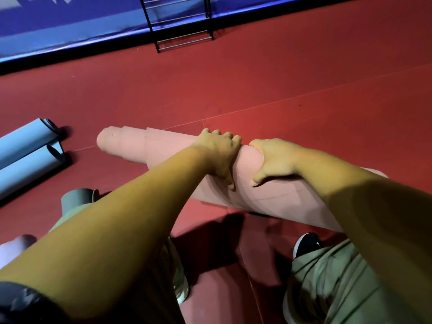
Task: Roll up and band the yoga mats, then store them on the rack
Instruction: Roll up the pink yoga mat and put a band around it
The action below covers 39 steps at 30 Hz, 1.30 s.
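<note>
A pink rolled yoga mat (163,148) is held above the red floor, running from upper left to lower right, its left end telescoped outward in steps. My left hand (218,153) wraps over the roll near its middle. My right hand (272,160) grips the roll right beside it, thumb pointing down. I see no band on the mat. A black metal rack (180,26) with horizontal bars stands at the top, against the blue wall padding.
Two light blue rolled mats (25,150) lie on the floor at the left. A grey-green rolled mat (76,201) and a pale roll (14,249) sit lower left. My legs and a black shoe (306,244) are below. Red floor (304,78) stretches toward the rack.
</note>
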{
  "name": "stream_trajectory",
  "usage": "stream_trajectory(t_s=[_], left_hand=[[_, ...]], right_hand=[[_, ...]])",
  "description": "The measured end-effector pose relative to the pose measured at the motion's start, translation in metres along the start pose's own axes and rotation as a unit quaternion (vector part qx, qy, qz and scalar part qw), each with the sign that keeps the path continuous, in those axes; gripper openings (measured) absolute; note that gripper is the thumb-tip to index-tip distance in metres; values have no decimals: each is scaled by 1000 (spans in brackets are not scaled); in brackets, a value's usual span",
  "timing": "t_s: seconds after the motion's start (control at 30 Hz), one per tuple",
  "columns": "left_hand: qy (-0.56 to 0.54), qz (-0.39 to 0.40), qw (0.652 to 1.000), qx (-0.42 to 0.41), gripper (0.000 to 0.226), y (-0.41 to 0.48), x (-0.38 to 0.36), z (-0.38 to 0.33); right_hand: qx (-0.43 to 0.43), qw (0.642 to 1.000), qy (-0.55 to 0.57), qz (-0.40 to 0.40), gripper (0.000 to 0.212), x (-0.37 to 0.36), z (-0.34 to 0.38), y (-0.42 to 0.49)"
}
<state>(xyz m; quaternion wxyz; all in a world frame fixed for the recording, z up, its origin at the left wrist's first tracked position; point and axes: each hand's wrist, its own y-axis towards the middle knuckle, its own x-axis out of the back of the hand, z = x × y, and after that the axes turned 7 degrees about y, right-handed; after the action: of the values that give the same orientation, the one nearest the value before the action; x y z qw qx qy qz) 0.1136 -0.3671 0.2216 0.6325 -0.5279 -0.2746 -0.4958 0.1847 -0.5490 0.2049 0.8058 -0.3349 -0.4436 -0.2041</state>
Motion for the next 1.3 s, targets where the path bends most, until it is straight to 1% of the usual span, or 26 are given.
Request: stream_trajectory(t_s=[0.1, 0.17, 0.23, 0.37, 0.43, 0.5, 0.6, 0.7, 0.73, 0.83, 0.87, 0.93, 1.03, 1.1, 1.23, 1.3], left_hand=[[-45, -12, 999, -5, 110, 1, -2, 2], [-70, -15, 997, -5, 103, 1, -1, 6], [-87, -8, 996, -1, 101, 2, 1, 8], [-135, 27, 990, 14, 91, 3, 3, 14], [-160, 38, 986, 20, 87, 4, 5, 17], [-167, 48, 985, 22, 88, 6, 7, 18], [-156, 65, 985, 20, 96, 7, 8, 15], [-114, 54, 992, 2, 106, 7, 7, 9], [-93, 42, 995, -5, 111, 7, 6, 6], [0, 22, 1000, -8, 137, 0, 2, -7], [18, 16, 1000, -4, 139, -1, 0, -11], [13, 3, 1000, 3, 132, -2, -3, -14], [-42, -12, 999, 10, 117, -3, -4, -10], [-69, -7, 997, 18, 108, -2, -3, -5], [-113, 48, 992, 30, 97, 1, 0, 5], [-134, 66, 988, 32, 90, 3, 2, 10]], right_hand=[[-4, 1000, 3, 13, 86, -1, 0, -1], [-8, 1000, 10, 22, 93, -2, 0, -1], [-11, 999, 8, 29, 106, -2, 0, -3], [-21, 998, -60, 18, 140, -9, 0, -6], [-18, 997, -77, 9, 147, -13, 0, -7], [-13, 996, -85, -7, 140, -14, -1, -7], [-6, 996, -92, -16, 120, -9, 0, -5], [-10, 999, -47, -4, 111, -6, -5, -2], [-10, 1000, -29, 1, 107, -5, -8, -1], [-10, 1000, 5, 8, 96, -4, -13, 1], [-12, 1000, 11, 10, 95, -4, -13, 1], [-19, 999, 21, 20, 95, -4, -13, 1], [-30, 998, 34, 39, 98, -5, -10, 0], [-34, 997, 45, 47, 101, -6, -9, -1], [-22, 998, 29, 56, 105, -11, -4, -2], [-24, 998, 0, 51, 122, -15, -2, -4]])
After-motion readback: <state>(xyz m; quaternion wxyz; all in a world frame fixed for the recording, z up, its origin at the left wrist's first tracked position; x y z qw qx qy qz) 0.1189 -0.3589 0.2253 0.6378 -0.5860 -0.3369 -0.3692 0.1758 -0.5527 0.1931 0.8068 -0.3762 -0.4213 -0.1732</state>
